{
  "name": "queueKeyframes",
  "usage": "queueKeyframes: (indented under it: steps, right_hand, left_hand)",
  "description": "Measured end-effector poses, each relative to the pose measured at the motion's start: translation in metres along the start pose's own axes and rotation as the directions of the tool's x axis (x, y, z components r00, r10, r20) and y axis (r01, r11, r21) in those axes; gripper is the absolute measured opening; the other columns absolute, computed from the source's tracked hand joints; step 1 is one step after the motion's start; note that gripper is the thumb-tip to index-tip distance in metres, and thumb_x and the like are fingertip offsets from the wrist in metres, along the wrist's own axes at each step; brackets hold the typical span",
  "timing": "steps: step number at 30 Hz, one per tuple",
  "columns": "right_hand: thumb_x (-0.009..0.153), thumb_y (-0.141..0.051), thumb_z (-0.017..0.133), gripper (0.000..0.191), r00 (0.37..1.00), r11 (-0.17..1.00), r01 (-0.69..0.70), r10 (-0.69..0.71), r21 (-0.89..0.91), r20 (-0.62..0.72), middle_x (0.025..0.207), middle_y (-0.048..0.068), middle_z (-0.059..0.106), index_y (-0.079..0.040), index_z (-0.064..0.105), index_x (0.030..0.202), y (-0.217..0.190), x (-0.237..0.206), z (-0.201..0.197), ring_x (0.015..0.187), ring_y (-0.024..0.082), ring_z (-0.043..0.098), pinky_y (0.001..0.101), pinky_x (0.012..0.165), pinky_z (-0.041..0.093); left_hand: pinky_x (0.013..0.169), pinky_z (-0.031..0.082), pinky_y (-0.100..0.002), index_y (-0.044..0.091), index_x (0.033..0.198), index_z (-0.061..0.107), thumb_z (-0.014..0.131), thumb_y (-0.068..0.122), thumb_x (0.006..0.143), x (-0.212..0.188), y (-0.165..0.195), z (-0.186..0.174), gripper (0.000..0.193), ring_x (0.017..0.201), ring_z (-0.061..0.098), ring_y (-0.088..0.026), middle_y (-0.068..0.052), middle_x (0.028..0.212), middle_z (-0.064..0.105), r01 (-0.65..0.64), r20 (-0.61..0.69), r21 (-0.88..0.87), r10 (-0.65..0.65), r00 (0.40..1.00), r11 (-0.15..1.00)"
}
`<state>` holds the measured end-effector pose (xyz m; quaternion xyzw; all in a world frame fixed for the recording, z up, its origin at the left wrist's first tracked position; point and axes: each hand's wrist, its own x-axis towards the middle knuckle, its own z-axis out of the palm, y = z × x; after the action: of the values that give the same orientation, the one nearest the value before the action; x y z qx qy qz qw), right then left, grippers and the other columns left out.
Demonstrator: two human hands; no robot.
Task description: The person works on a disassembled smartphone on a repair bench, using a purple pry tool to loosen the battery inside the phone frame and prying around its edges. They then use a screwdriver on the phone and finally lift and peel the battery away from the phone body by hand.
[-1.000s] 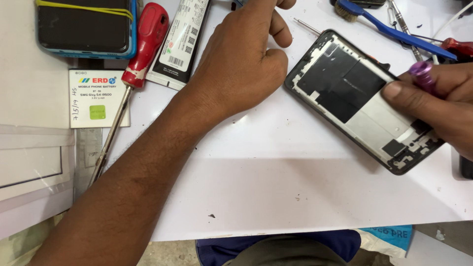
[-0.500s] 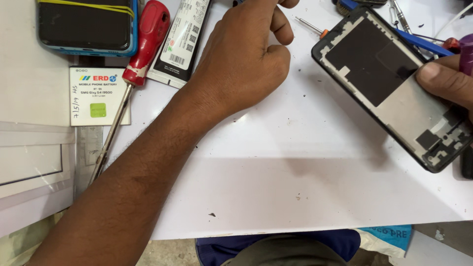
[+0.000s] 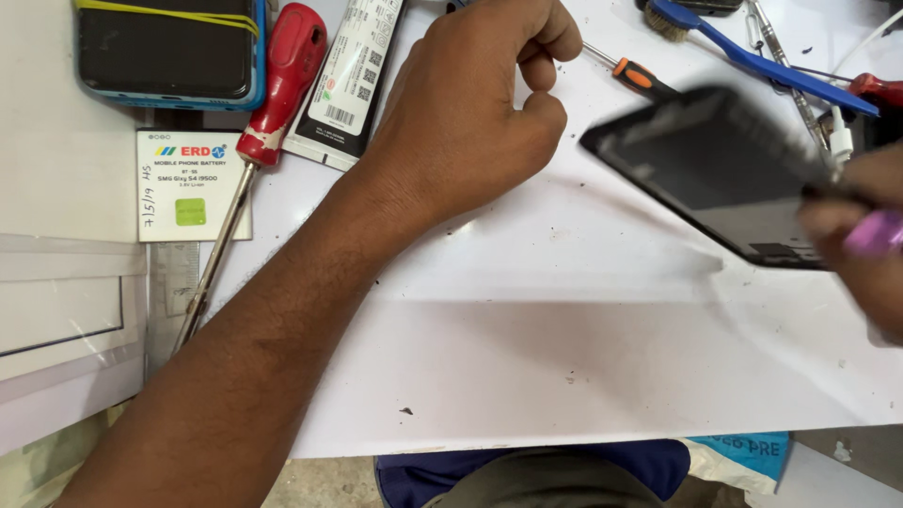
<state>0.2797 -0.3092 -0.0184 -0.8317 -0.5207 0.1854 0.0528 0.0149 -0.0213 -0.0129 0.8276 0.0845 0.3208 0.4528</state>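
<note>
1. The right hand holds the opened phone by its right end. The fingers are wrapped on it, so the grip is closed on the phone. The phone is blurry and looks tilted, with its left end over the white table.
2. Something small and purple sits in the same hand, but it is too blurry to say what it is.
3. The left hand rests on the table near the middle top. Its fingers are curled into a loose fist. I cannot tell if it holds anything inside.
4. The phone has its back off, so the opening part looks done. The dark inside shows. I think the fixing inside is not finished, because no back cover is on it.
5. Tools lie around untouched: a red screwdriver on the left, a small orange screwdriver just beside the left hand, and a blue brush at the top right.
6. A white battery pack lies on the left, and a long battery lies next to the red screwdriver. Another phone in a blue case sits in the top left corner.
</note>
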Motion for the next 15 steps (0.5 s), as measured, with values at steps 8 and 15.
queueKeyframes:
  steps: [8,15]
  right_hand:
    - [0.079,-0.029,0.085,0.048,0.682,0.614,0.637,-0.731,-0.466,-0.032,0.095,0.015,0.071,-0.001,0.074,0.117,-0.067,-0.028,-0.018,0.072,0.02,0.066,0.0361,0.06,0.056]
    - [0.068,-0.034,0.086,0.056,0.805,0.715,0.561,-0.588,-0.417,0.076,0.095,0.009,0.071,-0.009,0.078,0.118,-0.102,-0.023,-0.014,0.071,0.018,0.072,0.0354,0.058,0.059]
  left_hand:
    - [0.082,0.056,-0.032,0.006,0.106,0.062,0.068,-0.002,0.084,0.0,-0.005,0.0,0.025,0.091,0.067,-0.013,-0.003,0.095,0.067,-0.029,0.01,0.06,0.028,1.0,0.998]
    - [0.075,0.056,-0.034,0.008,0.097,0.074,0.077,0.011,0.081,-0.001,-0.001,0.004,0.016,0.085,0.07,-0.016,-0.005,0.093,0.069,0.036,0.058,0.192,-0.048,0.997,0.981]
